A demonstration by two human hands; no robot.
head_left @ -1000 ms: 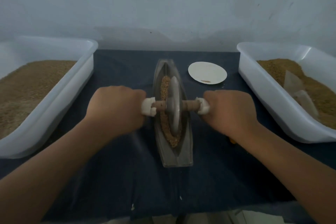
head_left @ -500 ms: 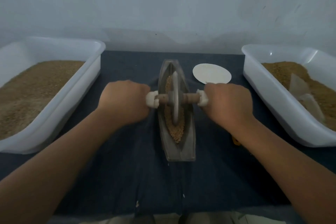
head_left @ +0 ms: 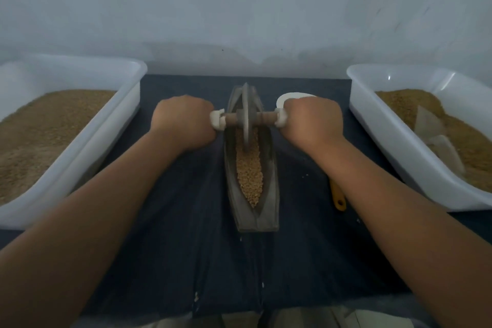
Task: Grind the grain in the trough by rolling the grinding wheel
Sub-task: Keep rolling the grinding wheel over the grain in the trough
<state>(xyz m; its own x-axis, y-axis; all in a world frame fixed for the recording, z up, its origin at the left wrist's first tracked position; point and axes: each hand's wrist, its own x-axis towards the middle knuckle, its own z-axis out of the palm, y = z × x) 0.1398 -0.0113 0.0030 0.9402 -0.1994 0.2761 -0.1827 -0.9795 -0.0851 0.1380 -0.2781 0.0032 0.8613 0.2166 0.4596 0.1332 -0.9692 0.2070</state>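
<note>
Gripping the wooden axle (head_left: 262, 117) at its white-wrapped ends, your left hand (head_left: 183, 122) and right hand (head_left: 314, 122) are both curled tight into fists, knuckles up, one on each side of the grinding wheel (head_left: 245, 104) and level with each other, so neither is nearer the work. The wheel stands upright on its edge near the far end of the trough (head_left: 269, 194), with the axle lying square across it. That trough is narrow and boat-shaped, and its long axis runs straight away from your body, midway between your forearms. Nearly all the grain (head_left: 249, 170) you can see lies on your side of the wheel, filling the groove back toward the near tip, so the coming stroke looks to be a straight pull toward you along that axis. Your arms are stretched well forward, close to straight. Outside them, on the dark cloth (head_left: 173, 221), the left tub (head_left: 125, 104) and the right tub (head_left: 372, 120) each hold brown meal; a white plate (head_left: 290, 96) peeks out behind your right knuckles, and a yellow-handled tool (head_left: 339, 200) lies just beside your right forearm.
</note>
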